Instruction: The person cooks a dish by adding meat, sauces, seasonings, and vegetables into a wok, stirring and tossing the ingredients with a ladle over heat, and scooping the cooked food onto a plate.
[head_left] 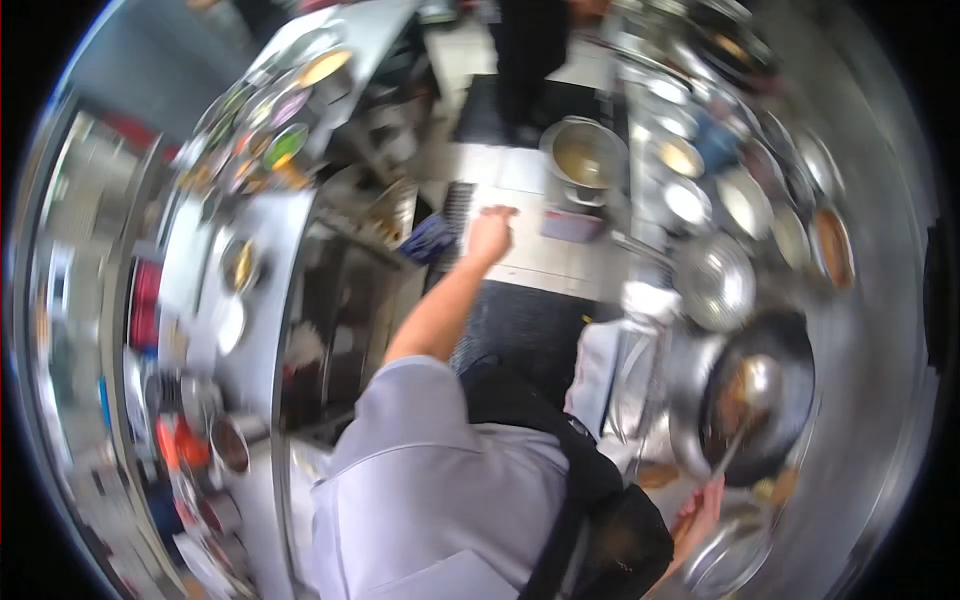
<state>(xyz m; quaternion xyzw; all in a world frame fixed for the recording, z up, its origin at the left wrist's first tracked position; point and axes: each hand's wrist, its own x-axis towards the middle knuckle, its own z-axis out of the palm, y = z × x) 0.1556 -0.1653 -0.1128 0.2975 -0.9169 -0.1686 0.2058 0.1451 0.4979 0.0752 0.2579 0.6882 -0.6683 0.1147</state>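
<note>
My left hand (491,235) reaches forward over the floor between the counters, its fingers loosely apart and slightly curled, with nothing visible in it. Close to it on the left is a blue packet (427,240); a large metal pot (582,155) of yellowish liquid stands ahead to the right. At lower right, my right hand (700,510) is closed around the handle of a ladle (760,382). The ladle's bowl lies inside a dark wok (797,345), over some brown food. Motion blur softens the whole view.
Beside the wok sits a perforated strainer (714,282). Several bowls and pans line the right-hand counter, including a white bowl (744,202). A steel counter (265,245) with dishes runs along the left. Another person in dark clothes (530,45) stands ahead on a black mat.
</note>
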